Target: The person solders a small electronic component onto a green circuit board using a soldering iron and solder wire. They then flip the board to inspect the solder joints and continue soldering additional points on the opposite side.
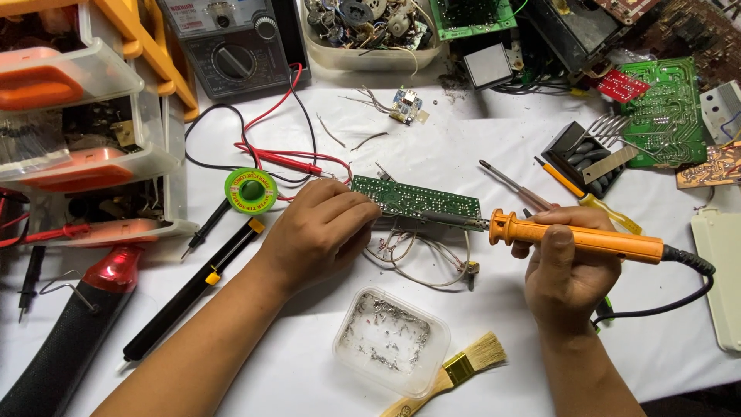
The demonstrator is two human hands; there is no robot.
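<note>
I was at a cluttered electronics repair bench. A white cloth (432,154) covered the table, and an analogue multimeter (231,46) with red and black probe leads (285,158) sat at the back. Green circuit boards (664,108), a tub of loose salvaged parts (370,31), a spool of solder (251,190) and small plastic parts drawers (85,116) crowded around me.

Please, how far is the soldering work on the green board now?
Done: a clear tub already holds metal scraps. In hand: the left hand steadies the green board while the right hand holds the orange soldering iron, its tip at the board's edge. Left: loose wires hang under the board; I cannot tell how many joints remain.
</note>
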